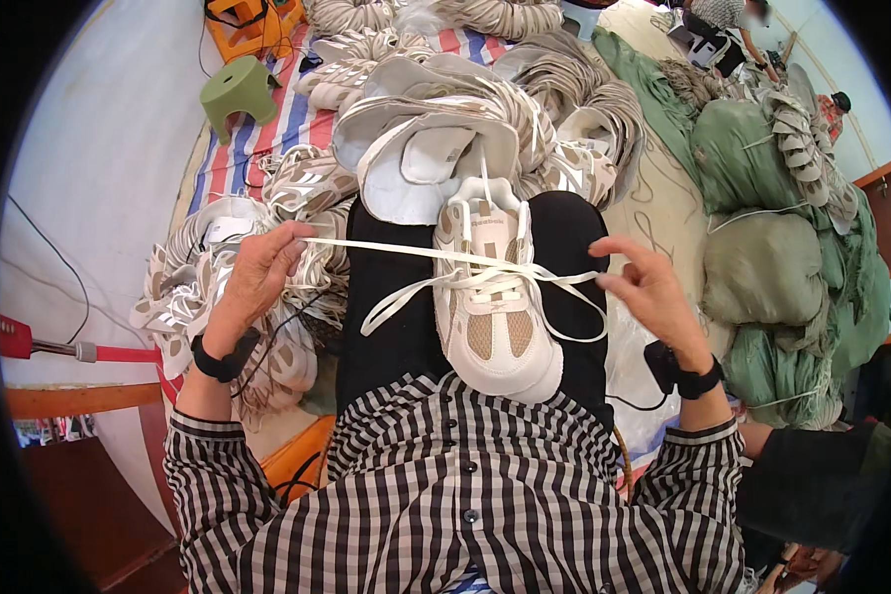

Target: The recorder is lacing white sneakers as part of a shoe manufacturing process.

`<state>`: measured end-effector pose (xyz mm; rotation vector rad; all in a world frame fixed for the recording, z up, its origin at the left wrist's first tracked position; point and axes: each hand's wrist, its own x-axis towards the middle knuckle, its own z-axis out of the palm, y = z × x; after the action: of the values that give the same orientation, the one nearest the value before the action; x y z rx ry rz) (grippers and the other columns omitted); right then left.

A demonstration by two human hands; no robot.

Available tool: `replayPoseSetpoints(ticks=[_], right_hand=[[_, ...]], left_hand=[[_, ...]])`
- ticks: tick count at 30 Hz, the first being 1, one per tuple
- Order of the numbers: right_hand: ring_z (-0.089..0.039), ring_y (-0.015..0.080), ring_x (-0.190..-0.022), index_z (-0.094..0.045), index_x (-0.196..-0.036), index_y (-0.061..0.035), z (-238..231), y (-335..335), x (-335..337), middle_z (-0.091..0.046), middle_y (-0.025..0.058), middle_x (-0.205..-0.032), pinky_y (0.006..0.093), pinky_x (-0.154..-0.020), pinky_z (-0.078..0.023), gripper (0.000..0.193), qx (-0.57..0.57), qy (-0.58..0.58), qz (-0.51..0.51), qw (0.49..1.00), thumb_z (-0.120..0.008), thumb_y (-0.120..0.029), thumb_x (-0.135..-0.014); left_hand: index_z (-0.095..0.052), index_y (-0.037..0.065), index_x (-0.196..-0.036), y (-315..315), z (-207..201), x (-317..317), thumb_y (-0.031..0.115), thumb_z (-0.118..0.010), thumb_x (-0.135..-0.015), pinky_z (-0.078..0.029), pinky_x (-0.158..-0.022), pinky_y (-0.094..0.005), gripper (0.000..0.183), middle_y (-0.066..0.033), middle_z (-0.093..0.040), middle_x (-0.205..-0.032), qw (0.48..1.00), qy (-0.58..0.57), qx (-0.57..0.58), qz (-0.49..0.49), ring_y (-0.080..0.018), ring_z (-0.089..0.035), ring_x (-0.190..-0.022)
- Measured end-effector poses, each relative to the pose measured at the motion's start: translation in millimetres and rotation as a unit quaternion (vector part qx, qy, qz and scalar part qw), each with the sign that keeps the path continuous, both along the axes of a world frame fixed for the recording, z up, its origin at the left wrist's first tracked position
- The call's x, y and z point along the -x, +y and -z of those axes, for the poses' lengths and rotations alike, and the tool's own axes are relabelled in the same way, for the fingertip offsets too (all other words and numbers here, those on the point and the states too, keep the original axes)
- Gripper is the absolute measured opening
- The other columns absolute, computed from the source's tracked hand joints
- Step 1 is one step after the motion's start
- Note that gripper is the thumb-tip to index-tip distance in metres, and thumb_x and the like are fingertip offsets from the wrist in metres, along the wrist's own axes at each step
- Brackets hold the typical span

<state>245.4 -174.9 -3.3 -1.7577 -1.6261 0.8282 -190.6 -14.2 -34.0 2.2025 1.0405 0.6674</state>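
There are two wristbanded hands (257, 280) (656, 297) and one green stool (236, 87).

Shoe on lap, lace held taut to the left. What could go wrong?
The shoe lies on black trousers with no hand directly on it, so a tug by the left hand on the white lace might slide or twist it. Slack lace loops on either side of the shoe could tangle.

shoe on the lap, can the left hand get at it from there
Probably yes: only lace stretches between the left hand and the shoe, though the hand may first need to release the lace it pinches.
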Motion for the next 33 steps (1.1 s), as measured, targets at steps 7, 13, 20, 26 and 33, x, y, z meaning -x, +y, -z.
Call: replayPoseSetpoints(ticks=[7, 13, 20, 26, 33], right_hand=[[-0.051, 0.0117, -0.059, -0.066, -0.094, -0.0005, 4, 7, 12, -0.060, 0.0051, -0.070, 0.0259, -0.057, -0.043, 0.009, 0.021, 0.007, -0.084, 0.996, -0.065, -0.007, -0.088], [-0.048, 0.0027, -0.058, -0.067, -0.083, -0.0039, 1, 10, -41, -0.056, -0.0051, -0.066, 0.0200, -0.052, -0.038, 0.018, 0.010, 0.186, 0.031, 0.982, -0.062, -0.018, -0.093], [-0.046, 0.0057, -0.054, -0.064, -0.083, -0.0051, 29, 36, -95, -0.054, -0.0045, -0.062, 0.0227, -0.052, -0.039, 0.019, 0.000, 0.114, 0.051, 0.992, -0.063, -0.022, -0.092], [-0.056, 0.0242, -0.059, -0.063, -0.097, -0.0059, 44, 34, -49, -0.064, 0.0087, -0.080, 0.0340, -0.060, -0.046, 0.011, -0.137, -0.227, 0.055, 0.963, -0.063, -0.012, -0.088], [-0.063, 0.0305, -0.070, -0.059, -0.101, -0.0055, 5, 0, 36, -0.062, 0.0099, -0.101, 0.0361, -0.060, -0.050, 0.023, -0.214, -0.147, -0.127, 0.957, -0.061, 0.004, -0.079]], left_hand=[[-0.063, 0.003, -0.100, 8, 2, 31, 0.008, -0.053, -0.095, -0.038, -0.053, -0.0286, 0.012, -0.0065, -0.047, -0.060, 0.998, 0.038, -0.035, -0.042, -0.0148, -0.045, -0.054], [-0.061, 0.001, -0.095, 44, 36, 103, 0.009, -0.054, -0.094, -0.038, -0.053, -0.0292, 0.011, -0.0068, -0.046, -0.057, 0.986, 0.087, -0.076, -0.118, -0.0156, -0.044, -0.052], [-0.067, 0.002, -0.086, 62, 86, 158, 0.010, -0.055, -0.086, -0.048, -0.067, -0.0349, 0.014, -0.0113, -0.065, -0.072, 0.968, 0.194, 0.015, -0.156, -0.0253, -0.064, -0.070], [-0.065, 0.003, -0.097, 18, 62, 55, 0.008, -0.056, -0.085, -0.052, -0.074, -0.0409, 0.015, -0.0169, -0.067, -0.088, 0.961, 0.213, -0.144, -0.099, -0.0377, -0.065, -0.083], [-0.064, 0.001, -0.101, -63, -19, -77, -0.001, -0.065, -0.080, -0.053, -0.073, -0.0360, 0.021, -0.0137, -0.066, -0.094, 0.987, -0.024, -0.129, 0.089, -0.0323, -0.065, -0.085]])
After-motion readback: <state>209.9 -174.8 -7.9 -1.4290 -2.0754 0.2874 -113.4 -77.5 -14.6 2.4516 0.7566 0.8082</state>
